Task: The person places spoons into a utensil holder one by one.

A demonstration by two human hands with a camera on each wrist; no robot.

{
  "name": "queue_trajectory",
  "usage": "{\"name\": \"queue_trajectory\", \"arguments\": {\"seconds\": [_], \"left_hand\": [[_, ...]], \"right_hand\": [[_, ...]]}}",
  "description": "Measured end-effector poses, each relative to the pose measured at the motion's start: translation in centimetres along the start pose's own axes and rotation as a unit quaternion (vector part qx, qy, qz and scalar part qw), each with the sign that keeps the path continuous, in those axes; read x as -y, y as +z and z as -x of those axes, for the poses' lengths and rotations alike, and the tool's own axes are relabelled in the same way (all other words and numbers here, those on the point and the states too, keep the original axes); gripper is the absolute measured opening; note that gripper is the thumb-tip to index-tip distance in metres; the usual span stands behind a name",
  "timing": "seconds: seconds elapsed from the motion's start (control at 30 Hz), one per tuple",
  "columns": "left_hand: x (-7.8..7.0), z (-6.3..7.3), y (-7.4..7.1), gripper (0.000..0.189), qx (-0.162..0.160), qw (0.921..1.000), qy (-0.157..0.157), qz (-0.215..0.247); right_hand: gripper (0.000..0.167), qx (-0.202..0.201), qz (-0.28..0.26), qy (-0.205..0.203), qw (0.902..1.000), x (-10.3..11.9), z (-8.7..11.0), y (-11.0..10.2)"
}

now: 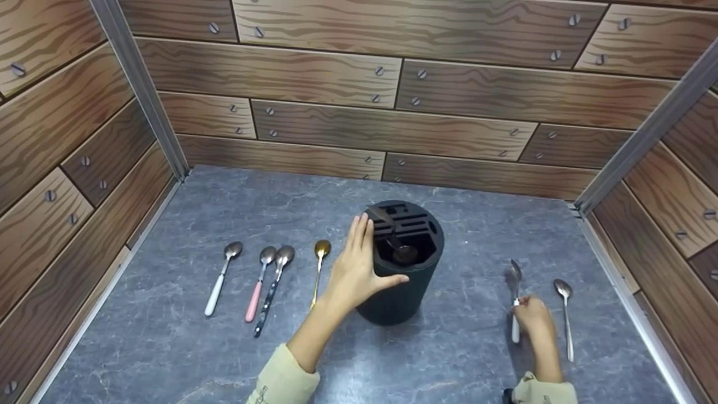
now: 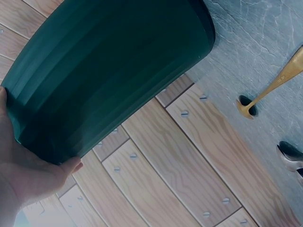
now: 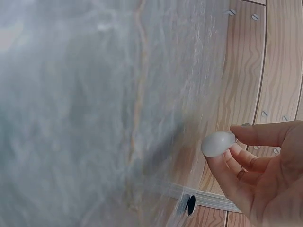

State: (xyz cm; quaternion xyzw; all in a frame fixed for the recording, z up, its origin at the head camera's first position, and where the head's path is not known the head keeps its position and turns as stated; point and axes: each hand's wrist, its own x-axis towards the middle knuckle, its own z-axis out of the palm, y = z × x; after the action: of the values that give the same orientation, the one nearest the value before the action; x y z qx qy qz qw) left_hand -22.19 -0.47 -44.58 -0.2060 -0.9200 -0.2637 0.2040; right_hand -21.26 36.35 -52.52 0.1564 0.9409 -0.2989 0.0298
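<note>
My left hand (image 1: pixel 353 269) lies against the left side of a dark green cylindrical utensil holder (image 1: pixel 392 297), its fingers straight up along the rim and its thumb stretched across the front. Slots and a wide opening mark the holder's black top, where a dark utensil with a rounded end (image 1: pixel 405 254) shows. In the left wrist view, the holder's ribbed wall (image 2: pixel 109 75) fills the upper left. Over at the right, my right hand (image 1: pixel 535 320) pinches a white-handled spoon (image 1: pixel 515 331) between thumb and fingers. The white handle end (image 3: pixel 218 144) faces the right wrist camera.
A plain metal spoon (image 1: pixel 565 314) lies right of my right hand. Left of the holder lie a gold spoon (image 1: pixel 320 264), a spoon with a black patterned handle (image 1: pixel 270 300), a pink-handled spoon (image 1: pixel 254 302) and another white-handled spoon (image 1: pixel 215 294). Wood-patterned walls (image 1: pixel 336 84) enclose the grey table.
</note>
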Motion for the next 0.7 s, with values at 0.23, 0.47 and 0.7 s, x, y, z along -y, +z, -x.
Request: {"name": "queue_trajectory", "arguments": {"seconds": [0.23,0.47,0.7], "left_hand": [[-0.05,0.00,0.00,0.114,0.006,1.0000,-0.004,0.002],[-0.09,-0.05,-0.06,0.114,0.009,0.9999,-0.006,0.006],[-0.09,-0.03,-0.03,0.114,0.011,0.9999,-0.009,0.008]], "right_hand": [[0.030,-0.021,-0.008,-0.014,0.9997,0.16,0.35,0.22],[0.032,-0.026,-0.019,-0.014,0.9994,0.60,0.62,0.15],[0.031,-0.032,-0.022,-0.022,0.9990,0.98,0.79,0.02]]}}
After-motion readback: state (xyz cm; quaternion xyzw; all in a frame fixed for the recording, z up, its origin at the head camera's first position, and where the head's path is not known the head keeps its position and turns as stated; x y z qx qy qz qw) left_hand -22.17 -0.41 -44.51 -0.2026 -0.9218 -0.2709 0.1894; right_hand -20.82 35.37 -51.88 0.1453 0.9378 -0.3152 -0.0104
